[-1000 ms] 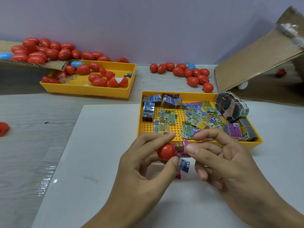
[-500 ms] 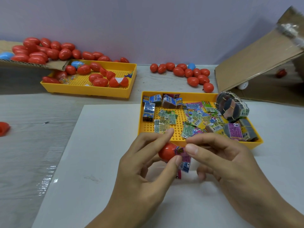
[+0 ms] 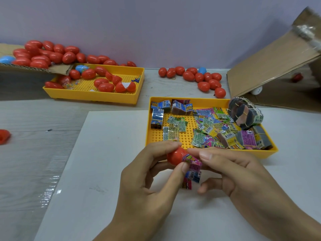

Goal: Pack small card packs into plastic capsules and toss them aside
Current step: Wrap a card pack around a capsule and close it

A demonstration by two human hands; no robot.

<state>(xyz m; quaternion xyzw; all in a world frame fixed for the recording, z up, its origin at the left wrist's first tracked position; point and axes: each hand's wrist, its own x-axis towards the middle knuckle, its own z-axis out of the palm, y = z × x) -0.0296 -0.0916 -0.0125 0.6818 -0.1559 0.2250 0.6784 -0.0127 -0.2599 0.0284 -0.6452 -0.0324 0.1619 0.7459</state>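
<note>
My left hand (image 3: 147,185) grips a red capsule half (image 3: 175,156) between thumb and fingers, just in front of the near yellow tray (image 3: 182,100). A pink card pack (image 3: 192,162) sticks out of the capsule's open end. My right hand (image 3: 232,173) pinches that pack with thumb and forefinger. Below it hang a blue pack (image 3: 194,176) and a red piece (image 3: 187,184), partly hidden by my fingers. The tray holds several loose and bundled card packs (image 3: 208,126).
A second yellow tray (image 3: 97,96) at the back left holds red capsules and halves. More capsules lie on cardboard (image 3: 34,54) at far left and in a row (image 3: 196,77) by the wall. A cardboard box flap (image 3: 274,65) leans at right. One red half (image 3: 4,136) lies at the left edge.
My right hand has pushed the pink pack further into the red capsule half, and both hands have drawn a little closer together. The trays and loose capsules have not moved.
</note>
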